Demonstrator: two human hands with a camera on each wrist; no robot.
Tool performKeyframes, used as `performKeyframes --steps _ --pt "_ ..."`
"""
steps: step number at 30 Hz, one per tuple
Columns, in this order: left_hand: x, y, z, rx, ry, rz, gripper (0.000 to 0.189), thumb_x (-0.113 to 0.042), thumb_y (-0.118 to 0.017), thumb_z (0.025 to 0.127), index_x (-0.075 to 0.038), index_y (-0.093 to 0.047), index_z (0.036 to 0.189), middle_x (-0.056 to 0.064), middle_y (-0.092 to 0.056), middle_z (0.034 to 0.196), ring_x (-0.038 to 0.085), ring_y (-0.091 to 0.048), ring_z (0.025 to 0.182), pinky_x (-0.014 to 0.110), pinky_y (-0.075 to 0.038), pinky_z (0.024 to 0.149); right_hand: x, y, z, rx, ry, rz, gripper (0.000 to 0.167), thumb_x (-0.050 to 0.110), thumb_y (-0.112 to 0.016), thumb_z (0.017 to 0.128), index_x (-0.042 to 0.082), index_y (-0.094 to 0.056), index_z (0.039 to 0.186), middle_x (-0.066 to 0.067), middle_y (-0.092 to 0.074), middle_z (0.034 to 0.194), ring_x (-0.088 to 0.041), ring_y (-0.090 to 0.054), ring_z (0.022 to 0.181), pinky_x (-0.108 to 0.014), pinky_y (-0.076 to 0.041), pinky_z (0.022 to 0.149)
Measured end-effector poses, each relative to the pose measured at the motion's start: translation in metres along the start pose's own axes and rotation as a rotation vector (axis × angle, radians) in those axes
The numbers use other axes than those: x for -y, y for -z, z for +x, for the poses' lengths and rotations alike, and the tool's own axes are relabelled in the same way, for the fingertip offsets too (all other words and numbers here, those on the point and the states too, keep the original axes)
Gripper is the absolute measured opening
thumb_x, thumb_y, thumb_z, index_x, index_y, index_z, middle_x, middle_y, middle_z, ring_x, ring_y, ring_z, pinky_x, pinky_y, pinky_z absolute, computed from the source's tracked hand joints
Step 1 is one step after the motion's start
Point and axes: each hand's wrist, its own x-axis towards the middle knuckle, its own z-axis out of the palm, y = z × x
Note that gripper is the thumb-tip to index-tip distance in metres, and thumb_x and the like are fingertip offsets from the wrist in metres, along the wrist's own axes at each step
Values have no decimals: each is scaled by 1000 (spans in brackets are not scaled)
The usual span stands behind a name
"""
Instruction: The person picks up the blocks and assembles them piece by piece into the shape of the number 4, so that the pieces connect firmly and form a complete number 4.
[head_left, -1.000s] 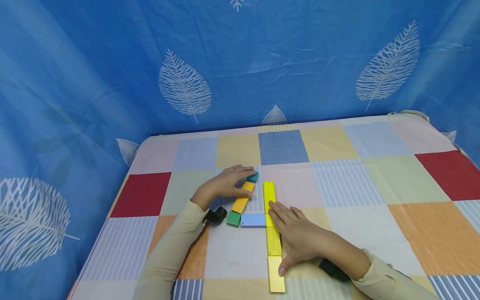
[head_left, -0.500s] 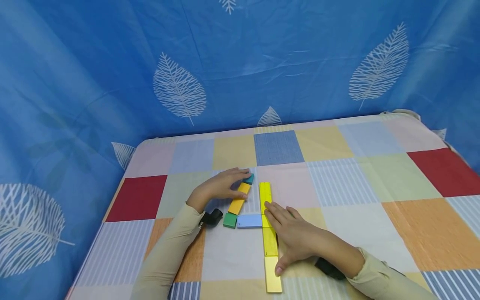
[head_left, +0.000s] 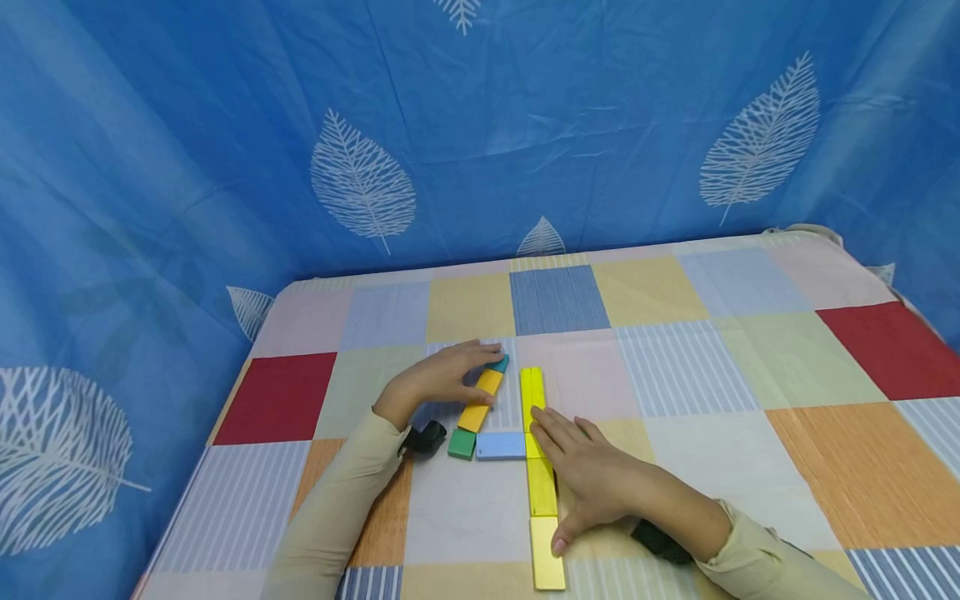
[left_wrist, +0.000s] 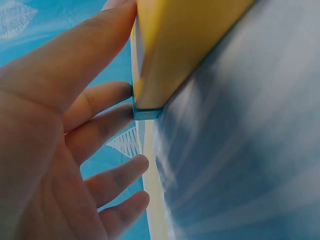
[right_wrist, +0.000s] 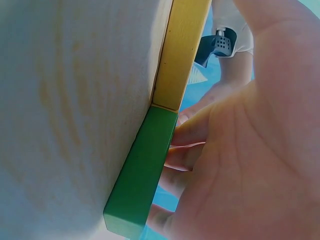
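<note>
My left hand (head_left: 435, 379) lies beside a slanted pair of blocks. Its fingertips touch the small teal block (head_left: 499, 364) at the far end, and its thumb rests against the orange block (head_left: 474, 417). The left wrist view shows thumb and two fingers along their sides, the other fingers loosely spread. A small green block (head_left: 461, 444) and a light blue block (head_left: 501, 446) continue the row to a straight column of bright yellow blocks (head_left: 532, 385). My right hand (head_left: 600, 479) has straight fingers on this column, its thumb at the pale yellow block (head_left: 547, 562) nearest me.
The table wears a patchwork cloth (head_left: 705, 467) of coloured squares. Behind it and along the left hangs a blue curtain (head_left: 525, 125) with white leaf prints. In the right wrist view, a green-looking block side (right_wrist: 140, 175) meets a yellow one (right_wrist: 181, 55).
The head view has shifted slightly. Both hands stay at the same blocks, and the teal block sits a touch nearer me, against the orange one.
</note>
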Motion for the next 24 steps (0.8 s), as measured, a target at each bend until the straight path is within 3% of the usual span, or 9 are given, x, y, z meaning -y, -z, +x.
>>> performKeyframes --steps 24 --pt "-2 -1 -1 1 -47 28 70 -44 -61 83 -11 -36 140 5 -30 148 28 -29 135 44 -26 109 -1 -1 0 -6 4 4 134 81 -57 47 0 -13 145 -15 0 153 -30 -1 141 -57 -11 108"
